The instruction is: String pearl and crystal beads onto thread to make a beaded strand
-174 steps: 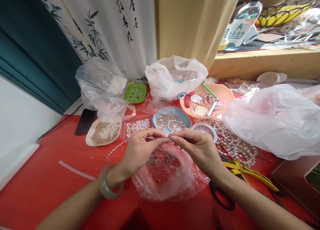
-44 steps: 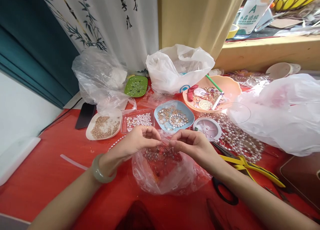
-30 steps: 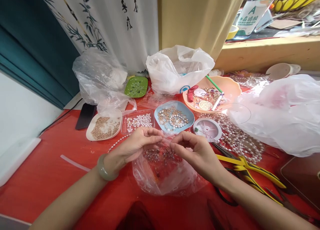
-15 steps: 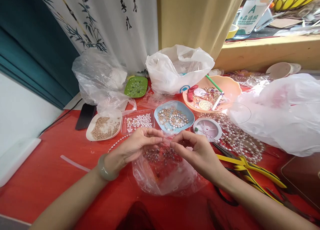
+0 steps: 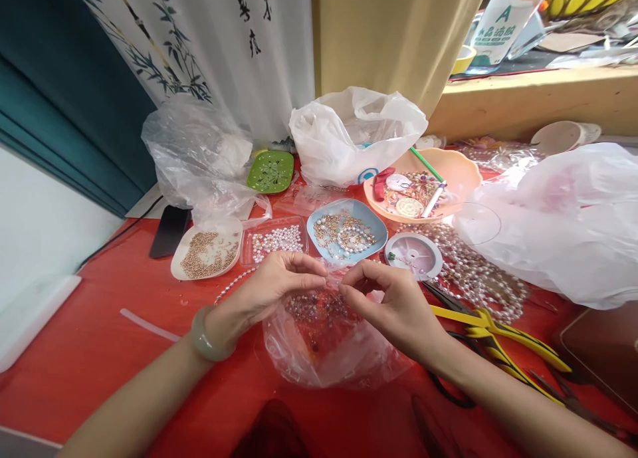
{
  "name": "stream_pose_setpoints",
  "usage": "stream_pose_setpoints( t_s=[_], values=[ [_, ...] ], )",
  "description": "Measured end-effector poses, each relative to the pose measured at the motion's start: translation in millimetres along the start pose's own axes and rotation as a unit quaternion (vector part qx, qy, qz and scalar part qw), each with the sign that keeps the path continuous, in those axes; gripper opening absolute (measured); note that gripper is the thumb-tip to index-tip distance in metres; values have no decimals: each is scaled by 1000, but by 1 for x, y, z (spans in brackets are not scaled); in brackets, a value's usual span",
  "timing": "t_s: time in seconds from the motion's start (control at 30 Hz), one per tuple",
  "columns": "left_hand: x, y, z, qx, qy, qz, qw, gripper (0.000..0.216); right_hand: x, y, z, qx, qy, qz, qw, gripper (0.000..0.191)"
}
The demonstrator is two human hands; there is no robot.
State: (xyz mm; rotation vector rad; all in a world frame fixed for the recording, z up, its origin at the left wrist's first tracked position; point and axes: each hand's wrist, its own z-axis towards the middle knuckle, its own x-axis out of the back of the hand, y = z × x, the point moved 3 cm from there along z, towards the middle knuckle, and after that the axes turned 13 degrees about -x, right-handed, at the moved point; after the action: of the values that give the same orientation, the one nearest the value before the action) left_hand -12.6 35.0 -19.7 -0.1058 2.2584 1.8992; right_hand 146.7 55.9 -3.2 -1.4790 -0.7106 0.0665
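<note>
My left hand (image 5: 276,288), with a green bangle on its wrist, pinches its fingertips together over a clear plastic bag of small beads (image 5: 323,342) on the red table. My right hand (image 5: 393,305) pinches too, its fingertips a little apart from the left ones. What they hold is too small to make out. A string of pearl beads (image 5: 232,286) trails left from under my left hand. Just beyond the hands lie a blue dish of beads (image 5: 346,230) and a thread spool (image 5: 413,255).
A white dish of gold beads (image 5: 207,255), a clear tray of pearls (image 5: 274,242), a green dish (image 5: 272,172) and an orange bowl (image 5: 451,172) stand behind. Plastic bags (image 5: 563,225) crowd the back and right. Yellow pliers (image 5: 493,342) and pearl strands (image 5: 473,275) lie at right.
Both hands stay pinched over the bead bag; the fingertips have shifted only slightly. Since the oldest frame the view has tilted and the hands sit a bit lower.
</note>
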Motion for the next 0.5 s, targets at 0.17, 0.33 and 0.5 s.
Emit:
stream_pose_setpoints(
  t_s=[0.17, 0.33, 0.5],
  values=[
    [-3, 6, -1, -49, 3, 80, 996, 10, -1, -1, 1, 3, -14, 6, 1000, 10],
    [-5, 16, -5, -79, -12, 148, 986, 17, -4, 6, 5, -36, -81, 48, 995, 14],
    [3, 29, -9, -83, -36, 313, 945, 10, -3, 11, 10, -59, -108, 94, 988, 19]
  ],
)
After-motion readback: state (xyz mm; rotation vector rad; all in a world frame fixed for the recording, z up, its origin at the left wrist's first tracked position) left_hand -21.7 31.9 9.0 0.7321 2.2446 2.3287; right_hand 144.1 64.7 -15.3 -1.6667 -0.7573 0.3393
